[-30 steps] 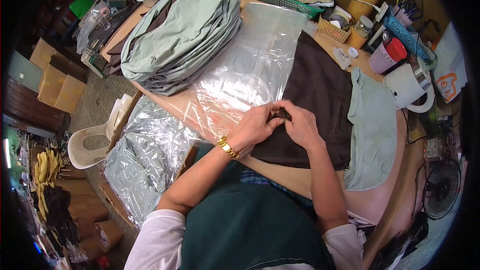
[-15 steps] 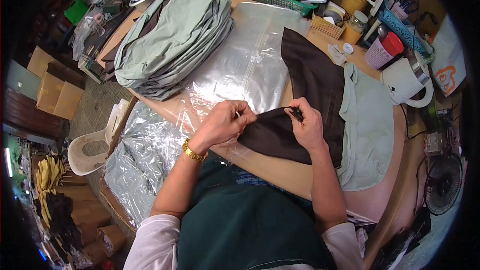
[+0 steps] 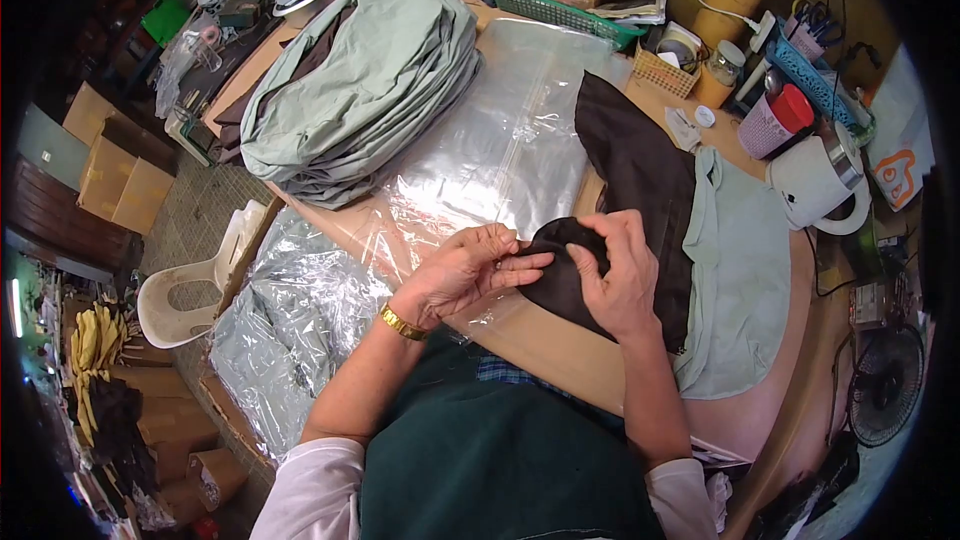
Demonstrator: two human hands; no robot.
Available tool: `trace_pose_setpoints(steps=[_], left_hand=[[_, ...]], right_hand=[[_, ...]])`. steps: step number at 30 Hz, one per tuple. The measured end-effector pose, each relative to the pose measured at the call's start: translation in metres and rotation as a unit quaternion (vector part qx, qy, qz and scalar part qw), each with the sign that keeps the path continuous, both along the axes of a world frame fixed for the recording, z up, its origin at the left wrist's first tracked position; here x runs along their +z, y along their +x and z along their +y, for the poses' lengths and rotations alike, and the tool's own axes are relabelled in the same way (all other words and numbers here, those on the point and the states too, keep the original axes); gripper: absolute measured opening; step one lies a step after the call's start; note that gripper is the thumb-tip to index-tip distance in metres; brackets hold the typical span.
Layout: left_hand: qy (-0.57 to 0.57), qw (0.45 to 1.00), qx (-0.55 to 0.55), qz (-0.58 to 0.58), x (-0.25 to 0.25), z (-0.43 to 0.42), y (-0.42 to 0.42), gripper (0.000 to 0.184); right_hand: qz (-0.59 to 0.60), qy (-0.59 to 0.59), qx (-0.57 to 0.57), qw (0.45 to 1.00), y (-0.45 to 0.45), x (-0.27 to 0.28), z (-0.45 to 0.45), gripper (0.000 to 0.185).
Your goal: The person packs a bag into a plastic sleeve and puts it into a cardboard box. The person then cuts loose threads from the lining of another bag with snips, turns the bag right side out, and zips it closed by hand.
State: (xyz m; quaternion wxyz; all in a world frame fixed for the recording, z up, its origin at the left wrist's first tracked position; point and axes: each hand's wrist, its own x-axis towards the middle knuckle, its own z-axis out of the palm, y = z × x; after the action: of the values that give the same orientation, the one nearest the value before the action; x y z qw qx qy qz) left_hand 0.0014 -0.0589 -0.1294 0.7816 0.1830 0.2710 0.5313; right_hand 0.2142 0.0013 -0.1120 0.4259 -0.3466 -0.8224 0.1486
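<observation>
Right hand (image 3: 625,282) has parted its fingers at the brown cloth (image 3: 645,175); left hand (image 3: 460,275) pinches its edge, best kept taut.

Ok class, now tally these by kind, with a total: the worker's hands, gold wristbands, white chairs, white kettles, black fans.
Left hand, right hand: 2
Gold wristband: 1
White chair: 1
White kettle: 1
Black fan: 1
Total: 6

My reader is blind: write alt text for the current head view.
A person's left hand pinches dark brown fabric, right hand curved over it, on a tan tabletop. Further left lie clear plastic sheets and a pile of pale green cloth.
</observation>
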Motion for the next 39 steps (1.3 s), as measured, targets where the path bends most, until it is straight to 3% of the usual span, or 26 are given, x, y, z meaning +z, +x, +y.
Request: trace_pose_setpoints(steps=[8, 15, 18, 20, 22, 26, 28, 29, 31, 33, 34, 36, 37, 38, 39], left_hand=[[-0.022, 0.999, 0.020, 0.044, 0.002, -0.002, 0.008, 0.017], [0.018, 0.998, -0.004, 0.064, 0.000, -0.005, 0.015, 0.018], [0.029, 0.996, -0.020, 0.087, 0.007, -0.009, 0.018, 0.018], [0.026, 0.993, -0.016, 0.111, 0.019, -0.013, 0.017, 0.019], [0.046, 0.957, -0.049, 0.283, 0.030, -0.018, 0.002, 0.021], [0.091, 0.907, 0.009, 0.412, 0.026, -0.023, -0.047, 0.025], [0.076, 0.783, -0.015, 0.618, 0.024, -0.024, -0.069, 0.031], [0.075, 0.783, -0.016, 0.617, 0.026, -0.022, -0.069, 0.031], [0.027, 0.780, 0.087, 0.619, 0.029, -0.015, -0.060, 0.030], [0.058, 0.828, 0.058, 0.555, 0.016, -0.003, -0.031, 0.039], [0.106, 0.789, 0.038, 0.604, -0.003, 0.004, -0.014, 0.051], [0.137, 0.761, 0.013, 0.634, -0.003, 0.003, 0.030, 0.065], [0.154, 0.709, -0.018, 0.688, -0.001, 0.005, 0.041, 0.070], [0.198, 0.671, 0.013, 0.714, -0.016, 0.005, 0.045, 0.066], [0.193, 0.660, -0.048, 0.724, -0.008, 0.006, 0.042, 0.057]], right_hand=[[-0.015, 0.103, -0.002, 0.995, -0.009, 0.004, -0.017, 0.025], [-0.031, 0.117, -0.017, 0.993, -0.007, -0.001, -0.020, 0.026], [-0.028, 0.081, -0.012, 0.996, -0.005, -0.005, -0.017, 0.027], [0.038, -0.060, -0.057, 0.996, -0.006, -0.003, -0.007, 0.036], [-0.075, -0.116, -0.131, 0.982, 0.009, -0.012, 0.010, 0.054], [-0.174, -0.184, -0.146, 0.956, 0.041, -0.043, 0.042, 0.051], [-0.194, -0.200, -0.129, 0.952, 0.046, -0.043, 0.046, 0.049], [-0.199, -0.198, -0.113, 0.953, 0.048, -0.041, 0.045, 0.047], [-0.207, -0.196, -0.096, 0.954, 0.048, -0.036, 0.045, 0.044], [-0.178, -0.185, -0.084, 0.963, 0.045, -0.031, 0.048, 0.039], [-0.180, -0.185, -0.086, 0.962, 0.037, -0.023, 0.045, 0.039], [-0.061, -0.218, -0.100, 0.969, 0.007, -0.002, 0.030, 0.033], [-0.025, -0.258, -0.088, 0.962, -0.002, 0.003, 0.021, 0.028], [-0.005, -0.254, -0.073, 0.964, -0.007, -0.005, 0.016, 0.026], [-0.024, -0.187, -0.081, 0.979, -0.007, -0.024, 0.014, 0.025]])
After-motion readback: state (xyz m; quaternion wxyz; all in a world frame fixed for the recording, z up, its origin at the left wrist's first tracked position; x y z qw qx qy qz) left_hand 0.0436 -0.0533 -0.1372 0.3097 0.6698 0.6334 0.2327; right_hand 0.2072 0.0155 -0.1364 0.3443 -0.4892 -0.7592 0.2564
